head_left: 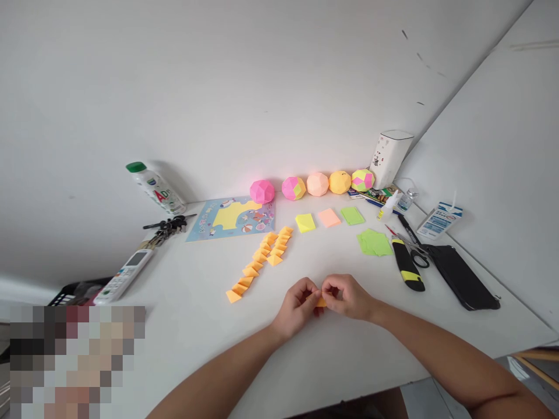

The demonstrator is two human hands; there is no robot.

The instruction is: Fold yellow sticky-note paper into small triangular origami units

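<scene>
Between my two hands, low over the front middle of the white table, is a small piece of orange paper (322, 302). My left hand (301, 305) pinches it from the left, with thumb and fingers closed. From the right my right hand (347, 297) grips its other side, the fingertips of both hands nearly touching. Most of the paper is hidden by the fingers, so its exact fold cannot be made out. Left of my hands lie several folded orange paper pieces (251, 272) in two slanting rows, partly overlapping.
Several paper balls (318, 184) line the wall. Yellow (305, 222), peach (329, 217) and green pads (352, 215) lie before them, near loose green paper (374, 242). A cutter (407, 265), scissors (414, 251) and black pouch (460, 276) are right; a bottle (157, 189) and remote (123, 277) left.
</scene>
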